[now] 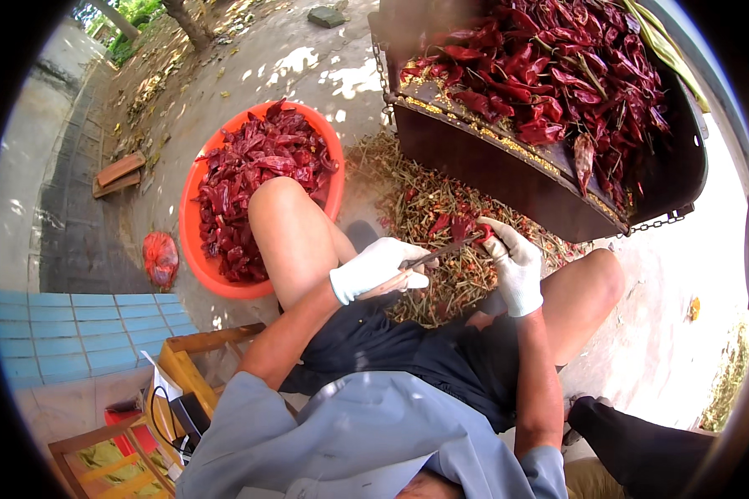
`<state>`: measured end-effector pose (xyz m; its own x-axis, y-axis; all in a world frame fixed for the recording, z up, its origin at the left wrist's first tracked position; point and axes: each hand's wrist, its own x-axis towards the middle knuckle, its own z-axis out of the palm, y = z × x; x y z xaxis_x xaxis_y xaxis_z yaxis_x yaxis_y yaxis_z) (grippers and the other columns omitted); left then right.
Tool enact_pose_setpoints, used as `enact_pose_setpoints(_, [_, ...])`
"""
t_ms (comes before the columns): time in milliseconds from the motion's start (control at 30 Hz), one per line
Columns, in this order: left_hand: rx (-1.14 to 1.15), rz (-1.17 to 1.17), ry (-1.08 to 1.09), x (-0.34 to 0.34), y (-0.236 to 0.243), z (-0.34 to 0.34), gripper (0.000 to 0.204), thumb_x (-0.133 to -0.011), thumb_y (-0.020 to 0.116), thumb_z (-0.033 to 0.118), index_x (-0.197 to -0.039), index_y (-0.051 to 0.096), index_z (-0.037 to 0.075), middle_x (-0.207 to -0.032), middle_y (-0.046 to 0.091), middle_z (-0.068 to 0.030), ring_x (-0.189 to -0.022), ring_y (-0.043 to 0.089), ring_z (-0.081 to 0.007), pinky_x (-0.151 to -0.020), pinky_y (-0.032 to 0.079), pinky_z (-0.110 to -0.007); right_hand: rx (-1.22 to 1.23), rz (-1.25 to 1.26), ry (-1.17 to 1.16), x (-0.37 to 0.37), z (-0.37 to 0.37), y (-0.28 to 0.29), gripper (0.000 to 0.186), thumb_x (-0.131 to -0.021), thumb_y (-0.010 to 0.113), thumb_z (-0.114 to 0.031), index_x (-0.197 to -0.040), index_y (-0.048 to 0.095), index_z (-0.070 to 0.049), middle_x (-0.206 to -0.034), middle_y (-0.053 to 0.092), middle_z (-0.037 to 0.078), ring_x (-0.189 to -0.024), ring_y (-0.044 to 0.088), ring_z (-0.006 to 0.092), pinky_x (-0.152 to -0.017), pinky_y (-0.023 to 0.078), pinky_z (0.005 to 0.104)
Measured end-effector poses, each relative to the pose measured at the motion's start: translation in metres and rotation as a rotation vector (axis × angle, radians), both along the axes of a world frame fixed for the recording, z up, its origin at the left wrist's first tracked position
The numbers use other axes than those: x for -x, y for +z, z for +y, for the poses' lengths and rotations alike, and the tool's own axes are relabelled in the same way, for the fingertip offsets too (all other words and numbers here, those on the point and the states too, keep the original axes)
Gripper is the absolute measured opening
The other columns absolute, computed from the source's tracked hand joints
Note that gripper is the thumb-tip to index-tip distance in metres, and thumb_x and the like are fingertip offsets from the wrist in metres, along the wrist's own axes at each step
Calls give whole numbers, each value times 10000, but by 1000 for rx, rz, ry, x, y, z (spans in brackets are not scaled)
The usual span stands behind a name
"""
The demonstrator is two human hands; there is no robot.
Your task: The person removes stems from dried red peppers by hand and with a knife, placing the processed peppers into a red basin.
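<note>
My left hand (381, 268), in a white glove, is closed on the handle end of a slender dark blade (451, 248). Whether it is scissors or a knife I cannot tell. The blade reaches right to a dried red chili pepper (461, 226), which my gloved right hand (514, 264) pinches between thumb and fingers. Below both hands, a heap of cut stems and pepper scraps (429, 301) covers the ground between my legs. To the left stands an orange-red basin (338, 179) filled with dried red chilies (243, 187).
A dark metal bin (483, 170) on chains, heaped with red chilies (558, 66) and yellow seeds, stands at the far right. Bricks (118, 173) and a red plastic bag (160, 259) lie left of the basin. A wooden chair (193, 366) and blue-tiled ledge (83, 328) are near left.
</note>
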<state>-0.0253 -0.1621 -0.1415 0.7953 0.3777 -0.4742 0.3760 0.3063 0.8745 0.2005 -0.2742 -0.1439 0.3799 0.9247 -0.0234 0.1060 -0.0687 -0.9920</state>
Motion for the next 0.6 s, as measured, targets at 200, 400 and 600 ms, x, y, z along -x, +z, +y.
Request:
enact_pose_setpoints(200, [-673,-69,-65,-8,1,-14,293,-898,684,166,-1104,674,-42,-876,693,-97,-707,649,-163,-638,502,-280,-12,414,-111,8,1,4,290,-984,602,-82,-1240,623,54,-956,692,73,-816,637,116,-768,535,257])
enact_pose_setpoints(400, [-1169,-52,-47,-9,-9,-11,373,-847,738,318,-1110,673,62,-838,656,-150,-769,649,-362,-672,511,-418,47,515,-98,3,1,2,211,-989,588,-89,-1137,608,60,-918,665,77,-735,621,130,-692,534,251])
enact_pose_setpoints(600, [-1192,74,-291,3,13,10,375,-872,682,283,-1193,637,94,-975,675,-104,-839,673,-310,-704,531,-408,167,312,73,-11,-3,19,180,-1001,586,-103,-1130,646,6,-825,664,50,-654,575,81,-590,481,214])
